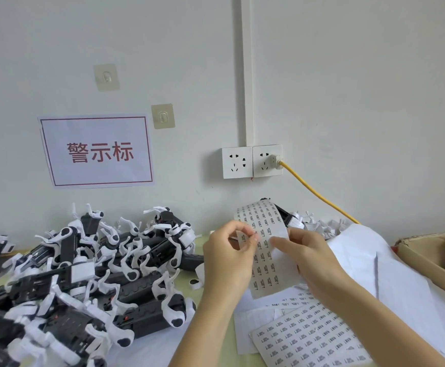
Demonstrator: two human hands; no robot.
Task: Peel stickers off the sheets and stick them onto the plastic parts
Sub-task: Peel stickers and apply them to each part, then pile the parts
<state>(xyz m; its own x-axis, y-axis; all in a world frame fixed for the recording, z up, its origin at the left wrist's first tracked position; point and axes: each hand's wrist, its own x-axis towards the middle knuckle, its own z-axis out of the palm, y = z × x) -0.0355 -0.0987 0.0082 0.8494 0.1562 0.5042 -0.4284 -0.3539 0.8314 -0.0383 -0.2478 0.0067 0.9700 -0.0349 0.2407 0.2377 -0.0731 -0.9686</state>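
White sheets (265, 245) are printed with black rows; parts (83, 282) are black and white; the cable (319, 193) is yellow.

Both forearms rise bare from the lower edge of the view and converge toward the centre, held up off the counter. The left hand (229, 256) is seen from its back, wrist fairly straight, fingers curled inward, with the thumb and forefinger tips pressed together in a fine pinch at its upper right. The right hand (310, 256) sits just beside it, back toward the camera, thumb stretched leftward toward the left fingertips and the remaining fingers curled out of sight behind. The two hands are near each other, thumbs almost meeting
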